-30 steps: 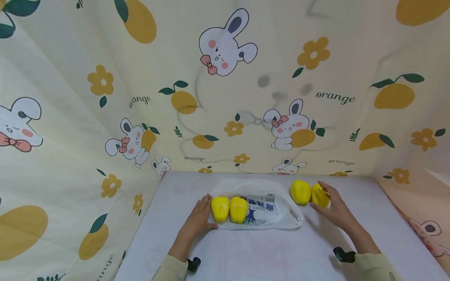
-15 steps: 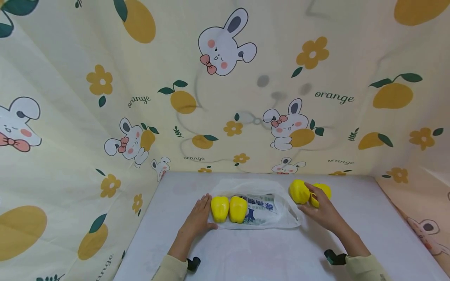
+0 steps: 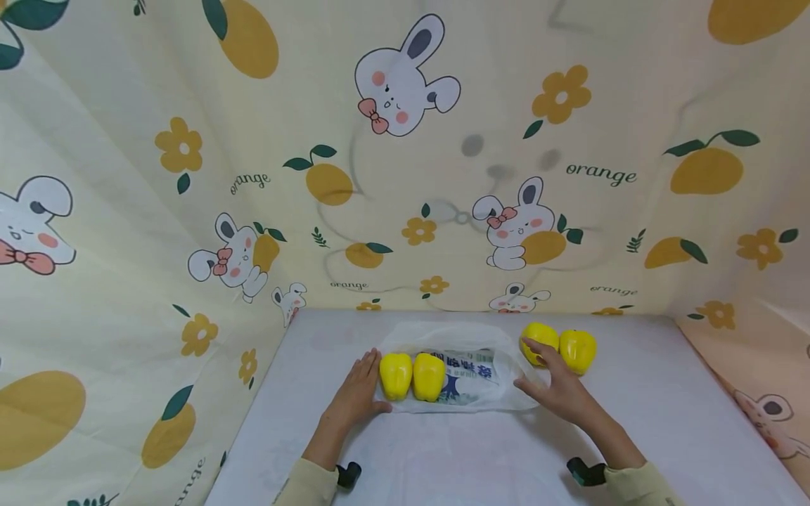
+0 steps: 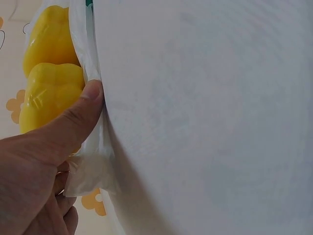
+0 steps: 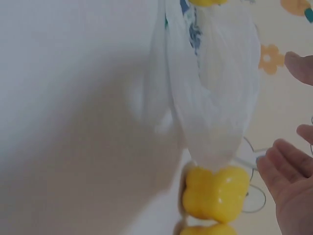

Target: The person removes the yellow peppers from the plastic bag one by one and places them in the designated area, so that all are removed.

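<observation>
Two yellow bell peppers [image 3: 413, 377] lie side by side on a white plastic bag [image 3: 506, 397] with blue printing. At the bag's left end my left hand [image 3: 358, 390] rests with its fingers stretched along the side. Its thumb [image 4: 80, 115] touches the bag's front edge in the left wrist view. My right hand [image 3: 560, 386] hovers over the bag's right end, fingers spread and holding nothing. Behind it are two more yellow peppers, one partly hidden by the fingers [image 3: 538, 332] and the other pepper [image 3: 578, 351] in full view.
The white table [image 3: 443, 457] reaches back to a cloth wall [image 3: 392, 246] printed with rabbits, flowers and oranges. Cloth also hangs along the left and right sides. A dark strap piece [image 3: 585, 471] sits at each wrist.
My right hand has moved left and a little toward me, from beside the rightmost pepper to over the bag's right end. The left hand and the peppers stay in place.
</observation>
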Motion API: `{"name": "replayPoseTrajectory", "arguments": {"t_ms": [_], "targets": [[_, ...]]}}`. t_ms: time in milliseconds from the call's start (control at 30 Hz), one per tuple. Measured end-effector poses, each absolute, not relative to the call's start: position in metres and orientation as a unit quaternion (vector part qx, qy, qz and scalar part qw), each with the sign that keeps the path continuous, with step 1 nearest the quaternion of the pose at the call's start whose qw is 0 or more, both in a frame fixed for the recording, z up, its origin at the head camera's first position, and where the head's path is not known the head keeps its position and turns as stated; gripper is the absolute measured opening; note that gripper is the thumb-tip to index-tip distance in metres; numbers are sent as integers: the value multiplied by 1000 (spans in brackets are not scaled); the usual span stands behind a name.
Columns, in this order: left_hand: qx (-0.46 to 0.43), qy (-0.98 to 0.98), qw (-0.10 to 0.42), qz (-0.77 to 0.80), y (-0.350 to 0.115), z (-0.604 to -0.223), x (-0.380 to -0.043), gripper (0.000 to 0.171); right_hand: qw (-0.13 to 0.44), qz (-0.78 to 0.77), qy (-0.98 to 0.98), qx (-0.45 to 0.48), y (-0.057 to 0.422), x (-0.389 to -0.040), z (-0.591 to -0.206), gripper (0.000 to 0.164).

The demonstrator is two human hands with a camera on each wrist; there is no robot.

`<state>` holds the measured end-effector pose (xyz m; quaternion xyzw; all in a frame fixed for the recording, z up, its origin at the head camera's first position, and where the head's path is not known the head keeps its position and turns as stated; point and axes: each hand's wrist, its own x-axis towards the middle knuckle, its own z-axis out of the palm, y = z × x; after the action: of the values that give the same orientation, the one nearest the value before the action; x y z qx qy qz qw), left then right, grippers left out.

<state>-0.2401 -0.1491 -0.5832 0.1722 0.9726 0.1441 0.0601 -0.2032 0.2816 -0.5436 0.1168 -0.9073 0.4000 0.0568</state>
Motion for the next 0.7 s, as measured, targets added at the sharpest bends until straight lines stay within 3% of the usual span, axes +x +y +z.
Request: {"name": "replayPoseTrajectory", "arguments": {"t_ms": [233,700], "targets": [[171,972,62,148,-149,-583,-239,116,77,416,-892,161,269,-201,-553,86],[169,974,62,141,-148,-581,-240,115,34,446,-883,140,239,-198,-557,87]]}}
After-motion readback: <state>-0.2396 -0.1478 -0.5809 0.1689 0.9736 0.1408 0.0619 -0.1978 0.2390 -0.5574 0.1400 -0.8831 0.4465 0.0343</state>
